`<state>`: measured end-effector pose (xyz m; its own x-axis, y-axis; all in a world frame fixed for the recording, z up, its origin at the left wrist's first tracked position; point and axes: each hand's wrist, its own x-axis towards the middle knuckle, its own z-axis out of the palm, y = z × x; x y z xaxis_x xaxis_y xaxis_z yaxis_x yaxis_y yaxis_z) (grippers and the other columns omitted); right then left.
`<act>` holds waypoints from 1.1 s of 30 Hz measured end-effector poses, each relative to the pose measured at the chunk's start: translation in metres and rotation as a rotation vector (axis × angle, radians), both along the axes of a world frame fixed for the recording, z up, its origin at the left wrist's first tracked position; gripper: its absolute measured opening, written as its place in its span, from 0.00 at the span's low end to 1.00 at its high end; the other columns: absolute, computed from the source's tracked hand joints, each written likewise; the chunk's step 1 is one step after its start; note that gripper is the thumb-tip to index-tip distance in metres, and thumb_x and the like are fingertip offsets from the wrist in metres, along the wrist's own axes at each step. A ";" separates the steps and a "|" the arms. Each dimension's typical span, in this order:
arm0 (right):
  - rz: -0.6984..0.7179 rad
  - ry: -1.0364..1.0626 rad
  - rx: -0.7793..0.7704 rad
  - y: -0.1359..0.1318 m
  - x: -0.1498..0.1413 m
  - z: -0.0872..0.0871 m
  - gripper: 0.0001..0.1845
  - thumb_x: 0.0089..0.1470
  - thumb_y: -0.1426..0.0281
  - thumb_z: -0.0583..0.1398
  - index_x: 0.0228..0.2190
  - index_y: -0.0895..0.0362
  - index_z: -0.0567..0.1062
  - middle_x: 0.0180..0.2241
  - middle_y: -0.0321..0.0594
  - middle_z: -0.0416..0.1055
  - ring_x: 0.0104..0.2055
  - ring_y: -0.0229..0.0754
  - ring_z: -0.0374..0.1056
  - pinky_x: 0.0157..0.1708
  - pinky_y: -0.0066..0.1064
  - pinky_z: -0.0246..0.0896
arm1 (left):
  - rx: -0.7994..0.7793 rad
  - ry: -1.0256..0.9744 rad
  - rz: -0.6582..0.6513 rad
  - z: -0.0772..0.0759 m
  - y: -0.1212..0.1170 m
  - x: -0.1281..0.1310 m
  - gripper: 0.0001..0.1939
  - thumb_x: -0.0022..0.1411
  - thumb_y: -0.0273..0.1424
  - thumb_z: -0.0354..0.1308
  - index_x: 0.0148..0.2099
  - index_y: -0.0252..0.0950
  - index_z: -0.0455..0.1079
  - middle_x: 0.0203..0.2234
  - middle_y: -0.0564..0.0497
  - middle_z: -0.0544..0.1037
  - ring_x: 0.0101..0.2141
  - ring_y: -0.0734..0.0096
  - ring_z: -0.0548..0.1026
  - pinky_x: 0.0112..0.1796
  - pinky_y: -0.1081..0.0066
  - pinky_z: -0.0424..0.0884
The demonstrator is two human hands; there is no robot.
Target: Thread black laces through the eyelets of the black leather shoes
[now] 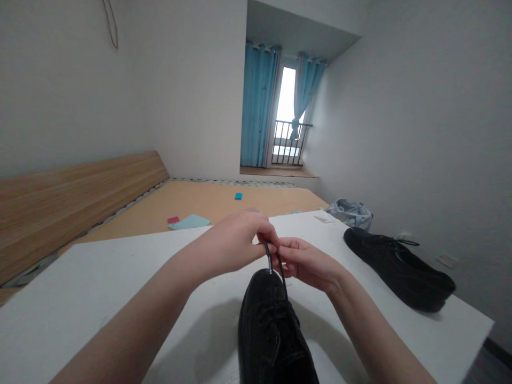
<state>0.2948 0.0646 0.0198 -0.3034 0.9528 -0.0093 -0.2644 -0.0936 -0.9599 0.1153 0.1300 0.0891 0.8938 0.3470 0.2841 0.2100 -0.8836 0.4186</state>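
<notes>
A black lace-up shoe (262, 325) rests on the white table, its toe pointing away from me. Above the toe, my left hand (240, 240) and my right hand (300, 261) meet, fingers pinched together. Two strands of black shoelace (284, 280) rise from the shoe into both hands; the left strand has a shiny tip or stretch near the fingers. Where exactly the fingers grip is partly hidden. To the right, a second black shoe (396, 272) lies on the table with its lace tied in a bow.
The white table (132, 277) reaches its right corner near the wall. Beyond it stands a bed base (276, 197) bearing a blue square (238, 196), a red piece (173, 220) and a pale blue sheet (190, 222). A pale bundle of cloth (352, 213) sits behind the second shoe.
</notes>
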 end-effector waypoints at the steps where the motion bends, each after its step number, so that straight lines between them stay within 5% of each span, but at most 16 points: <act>1: -0.017 0.026 -0.009 0.001 -0.001 -0.001 0.13 0.49 0.64 0.65 0.34 0.61 0.74 0.26 0.35 0.65 0.26 0.30 0.59 0.24 0.20 0.51 | 0.007 -0.010 0.008 0.000 0.001 0.000 0.08 0.58 0.31 0.54 0.36 0.39 0.75 0.30 0.52 0.76 0.32 0.71 0.70 0.30 0.74 0.62; 10: -0.123 0.153 -0.017 0.002 -0.003 -0.002 0.11 0.52 0.63 0.62 0.33 0.58 0.74 0.26 0.34 0.67 0.27 0.32 0.63 0.27 0.21 0.59 | 0.057 -0.017 0.106 0.000 0.000 0.001 0.10 0.58 0.37 0.56 0.31 0.37 0.72 0.26 0.52 0.75 0.28 0.72 0.68 0.26 0.74 0.57; 16: -0.176 0.233 0.098 -0.012 0.002 0.016 0.09 0.56 0.65 0.58 0.27 0.57 0.72 0.35 0.37 0.73 0.42 0.39 0.67 0.44 0.31 0.60 | -0.018 0.101 0.053 0.008 -0.008 -0.009 0.12 0.57 0.40 0.55 0.30 0.38 0.72 0.24 0.55 0.74 0.25 0.75 0.68 0.24 0.75 0.57; 20: -0.104 0.221 0.073 -0.040 0.002 0.024 0.11 0.57 0.62 0.58 0.26 0.55 0.70 0.17 0.28 0.60 0.26 0.35 0.65 0.47 0.39 0.58 | -0.177 0.285 -0.008 0.020 -0.013 -0.029 0.08 0.54 0.37 0.58 0.28 0.40 0.73 0.25 0.57 0.76 0.25 0.76 0.70 0.24 0.76 0.59; 24: -0.169 -0.068 0.032 -0.071 0.017 0.012 0.12 0.57 0.61 0.58 0.27 0.55 0.68 0.16 0.24 0.50 0.18 0.30 0.50 0.48 0.40 0.56 | -0.232 0.550 0.111 0.022 -0.003 -0.049 0.05 0.49 0.35 0.59 0.27 0.41 0.74 0.20 0.55 0.76 0.22 0.72 0.70 0.19 0.75 0.56; 28: -0.215 -0.505 -0.054 -0.092 0.025 0.002 0.15 0.58 0.57 0.54 0.32 0.56 0.69 0.23 0.32 0.59 0.25 0.34 0.55 0.37 0.31 0.59 | -0.120 0.621 0.368 0.007 0.006 -0.042 0.04 0.42 0.26 0.57 0.20 0.38 0.72 0.15 0.52 0.74 0.17 0.72 0.67 0.17 0.75 0.53; 31: -0.263 -0.819 -0.045 -0.096 0.009 0.001 0.20 0.56 0.51 0.52 0.42 0.51 0.68 0.32 0.38 0.65 0.32 0.40 0.62 0.32 0.30 0.60 | 0.112 0.586 0.378 -0.004 -0.002 -0.024 0.02 0.38 0.27 0.62 0.21 0.37 0.73 0.14 0.50 0.73 0.17 0.71 0.66 0.20 0.74 0.56; 33: -0.320 -1.003 0.035 -0.095 -0.005 -0.001 0.23 0.56 0.51 0.51 0.48 0.49 0.65 0.36 0.40 0.67 0.36 0.44 0.65 0.37 0.33 0.61 | 0.172 0.610 0.241 -0.006 -0.014 -0.014 0.11 0.41 0.34 0.64 0.30 0.37 0.76 0.22 0.46 0.77 0.24 0.64 0.71 0.23 0.71 0.61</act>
<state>0.2896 -0.0301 0.0190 0.0938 0.9917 -0.0875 0.6452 -0.1275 -0.7533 0.1018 0.1160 0.0829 0.8152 0.5513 -0.1776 0.5631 -0.8261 0.0203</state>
